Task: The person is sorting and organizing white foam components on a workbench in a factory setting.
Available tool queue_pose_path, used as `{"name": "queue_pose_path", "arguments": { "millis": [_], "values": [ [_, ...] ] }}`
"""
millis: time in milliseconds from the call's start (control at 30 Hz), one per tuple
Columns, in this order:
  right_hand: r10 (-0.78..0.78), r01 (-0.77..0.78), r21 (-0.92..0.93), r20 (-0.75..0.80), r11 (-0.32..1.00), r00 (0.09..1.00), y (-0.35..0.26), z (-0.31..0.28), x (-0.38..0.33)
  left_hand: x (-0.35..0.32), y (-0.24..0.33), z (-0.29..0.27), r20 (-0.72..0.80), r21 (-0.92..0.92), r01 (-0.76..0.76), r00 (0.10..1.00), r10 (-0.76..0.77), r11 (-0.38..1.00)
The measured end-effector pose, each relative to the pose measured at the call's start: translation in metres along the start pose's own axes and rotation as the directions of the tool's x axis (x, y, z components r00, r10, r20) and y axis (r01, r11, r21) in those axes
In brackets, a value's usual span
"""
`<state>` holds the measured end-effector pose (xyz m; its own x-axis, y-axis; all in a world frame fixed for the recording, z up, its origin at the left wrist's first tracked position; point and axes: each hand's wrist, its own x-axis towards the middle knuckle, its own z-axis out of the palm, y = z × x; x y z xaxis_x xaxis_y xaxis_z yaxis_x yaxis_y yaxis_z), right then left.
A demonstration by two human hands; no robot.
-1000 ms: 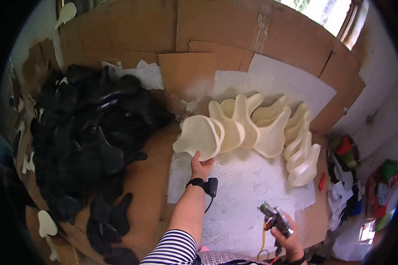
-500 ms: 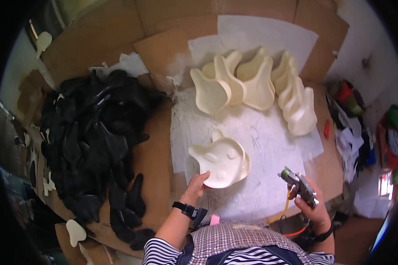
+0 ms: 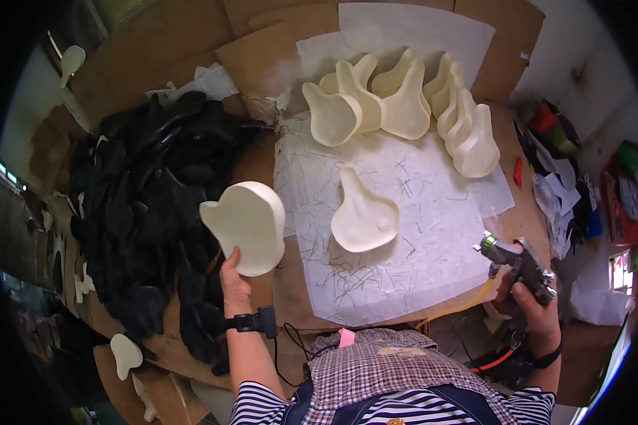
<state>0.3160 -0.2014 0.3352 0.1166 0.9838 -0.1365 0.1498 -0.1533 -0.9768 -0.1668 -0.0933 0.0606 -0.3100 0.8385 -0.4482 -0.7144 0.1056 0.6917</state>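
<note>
My left hand [image 3: 235, 285] grips the lower edge of a cream saddle-shaped foam pad [image 3: 252, 230], its thumb on the near face. The pad is raised beside the heap of black saddle-shaped covers [image 3: 145, 212], with a smooth pale face showing. In my right hand [image 3: 539, 312] is a metal spray gun [image 3: 519, 263], its green-ringed nozzle pointing left. A yellow hose [image 3: 468, 303] runs from the gun toward my apron. Alone on the white paper [image 3: 432, 234] lies another cream saddle pad [image 3: 365, 216], hollow side up, touched by neither hand.
Several cream saddle pads [image 3: 411, 106] stand in leaning rows at the back of the table. Brown cardboard [image 3: 262, 67] lines the back. A red object [image 3: 518, 171] lies near the right edge, beside bags and scraps [image 3: 556, 212]. More pale pads [image 3: 125, 355] are at lower left.
My left hand has moved left with one pad, away from the other pad, and turned it to show its smooth face. The spray gun has shifted right. The head view has shifted a little.
</note>
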Motion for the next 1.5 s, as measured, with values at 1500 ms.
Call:
{"name": "queue_pose_path", "arguments": {
  "millis": [1500],
  "values": [
    [0.08,0.652,-0.475,0.839,0.591,0.538,0.245,0.243,0.185,-0.399,-0.238,-0.23,-0.939,-0.272,-0.312,0.293,-0.18,0.91]
  ]
}}
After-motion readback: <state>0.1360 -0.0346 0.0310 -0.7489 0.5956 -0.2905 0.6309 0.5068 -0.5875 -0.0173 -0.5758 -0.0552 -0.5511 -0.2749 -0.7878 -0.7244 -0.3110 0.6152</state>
